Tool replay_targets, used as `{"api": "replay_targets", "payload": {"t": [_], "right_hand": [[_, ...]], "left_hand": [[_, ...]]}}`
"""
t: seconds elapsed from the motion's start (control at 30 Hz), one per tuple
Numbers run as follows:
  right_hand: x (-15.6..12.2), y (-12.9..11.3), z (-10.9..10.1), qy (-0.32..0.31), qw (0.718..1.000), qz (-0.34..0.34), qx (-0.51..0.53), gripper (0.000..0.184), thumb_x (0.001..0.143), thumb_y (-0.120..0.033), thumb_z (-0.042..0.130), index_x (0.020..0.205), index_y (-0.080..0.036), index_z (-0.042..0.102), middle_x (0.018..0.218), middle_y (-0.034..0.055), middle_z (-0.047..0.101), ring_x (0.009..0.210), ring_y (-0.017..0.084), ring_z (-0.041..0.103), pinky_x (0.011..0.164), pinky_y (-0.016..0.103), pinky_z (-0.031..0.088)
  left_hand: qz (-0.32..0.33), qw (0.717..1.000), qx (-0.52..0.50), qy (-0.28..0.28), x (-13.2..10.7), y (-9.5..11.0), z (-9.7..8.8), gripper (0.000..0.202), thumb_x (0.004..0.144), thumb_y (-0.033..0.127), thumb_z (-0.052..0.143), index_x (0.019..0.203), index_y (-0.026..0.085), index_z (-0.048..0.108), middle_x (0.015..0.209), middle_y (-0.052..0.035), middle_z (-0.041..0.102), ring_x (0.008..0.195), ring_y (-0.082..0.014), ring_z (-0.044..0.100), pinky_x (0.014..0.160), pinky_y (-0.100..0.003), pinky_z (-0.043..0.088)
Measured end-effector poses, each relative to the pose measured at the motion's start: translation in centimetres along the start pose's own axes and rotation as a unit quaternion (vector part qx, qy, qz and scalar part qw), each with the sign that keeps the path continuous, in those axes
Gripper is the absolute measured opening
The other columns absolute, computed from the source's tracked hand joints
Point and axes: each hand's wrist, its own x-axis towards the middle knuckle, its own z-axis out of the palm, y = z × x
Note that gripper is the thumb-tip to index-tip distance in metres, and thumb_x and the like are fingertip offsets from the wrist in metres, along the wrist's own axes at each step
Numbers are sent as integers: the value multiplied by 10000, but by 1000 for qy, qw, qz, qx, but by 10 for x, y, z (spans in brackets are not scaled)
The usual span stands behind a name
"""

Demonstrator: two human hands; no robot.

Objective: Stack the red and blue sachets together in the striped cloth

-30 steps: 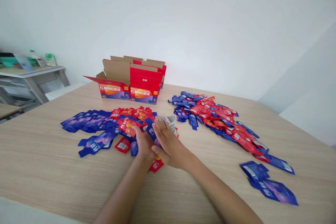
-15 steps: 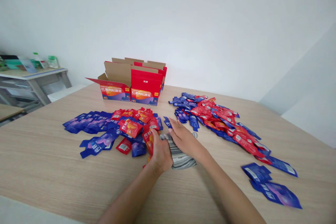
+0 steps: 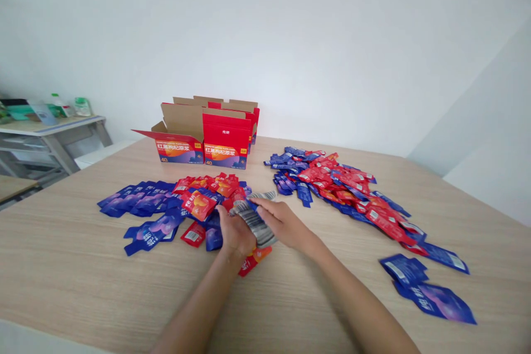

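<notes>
The right hand (image 3: 284,225) is grasping a striped cloth (image 3: 261,228), which is staying between both hands, beside the left pouch pile (image 3: 199,204). The left hand (image 3: 236,233) is touching this cloth; its fingers are hiding, so I cannot tell its grip. Behind, open boxes (image 3: 225,146) are standing on the table (image 3: 103,271).

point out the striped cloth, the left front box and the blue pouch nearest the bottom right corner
Striped cloth (image 3: 262,231), head view: on its lower striped part.
Left front box (image 3: 180,152), head view: on its printed front panel.
Blue pouch (image 3: 442,302), head view: on its printed side.
</notes>
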Motion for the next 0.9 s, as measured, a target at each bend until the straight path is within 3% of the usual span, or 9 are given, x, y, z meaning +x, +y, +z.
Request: {"api": "replay_targets", "payload": {"t": [0.07,0.13,0.23,0.33,0.4,0.5,0.67,0.8,0.9], "right_hand": [[5,10,5,101,994,29,22,373,1039,-354,409,1242,-217,690,1199,85,744,1110,231,695,971,378,532],[8,15,13,144,989,39,22,373,1030,-426,447,1071,-202,743,1057,92,766,993,229,711,894,360,545],[8,14,26,116,992,28,30,487,1025,-548,434,887,-196,740,892,75,747,856,207,695,793,324,547],[8,8,31,74,996,-10,49,575,1062,-545,292,907,-208,731,951,77,749,947,203,693,860,323,543],[9,9,25,59,998,-10,28,586,1078,-502,228,986,-213,729,1046,80,747,1053,205,680,928,326,526],[11,28,-1,21,992,83,-93,527,1084,-459,243,1060,-217,711,1112,63,738,1091,202,667,943,308,507],[-2,97,-48,-32,939,263,-222,410,1049,-364,359,1051,-159,714,1036,148,744,1019,270,688,900,359,491],[-17,146,-46,-70,882,372,-281,495,1028,-314,374,1459,-95,486,1412,295,547,1263,362,589,1001,491,435],[-22,162,-31,-108,874,375,-289,540,1038,-348,376,1549,-173,374,1567,262,383,1410,355,454,1083,500,362]], "left_hand": [[-33,999,5,-22,-3,-19,-1,816,919,758,279,1296,129,637,1212,-183,719,1247,-361,618,1083,-565,440],[-84,996,15,-33,-7,-36,-2,676,910,688,456,1239,135,667,1179,-169,734,1229,-361,629,1080,-555,444],[-59,998,16,35,-9,-50,-2,420,937,502,556,1118,151,701,1067,-113,770,1170,-311,671,1061,-482,479],[-5,996,10,87,-7,-46,-1,274,930,370,600,1078,165,704,996,-73,780,1109,-272,701,1025,-427,512],[-9,998,3,64,-4,-38,-1,327,913,411,620,1109,165,705,1014,-92,779,1101,-293,704,1006,-454,521],[-15,1000,-14,22,-3,-31,-3,513,900,565,579,1195,159,685,1102,-151,760,1126,-337,688,1007,-536,501],[-57,998,-36,-2,-7,-46,-13,793,805,826,450,1313,246,637,1297,-160,686,1258,-387,598,1037,-643,414],[-118,990,-45,-63,-15,-68,-22,849,771,876,354,1342,312,632,1391,-137,630,1343,-413,518,1065,-677,359],[-147,985,-43,-83,-20,-77,-25,851,776,855,369,1363,295,623,1389,-144,630,1357,-409,509,1082,-649,363]]}}
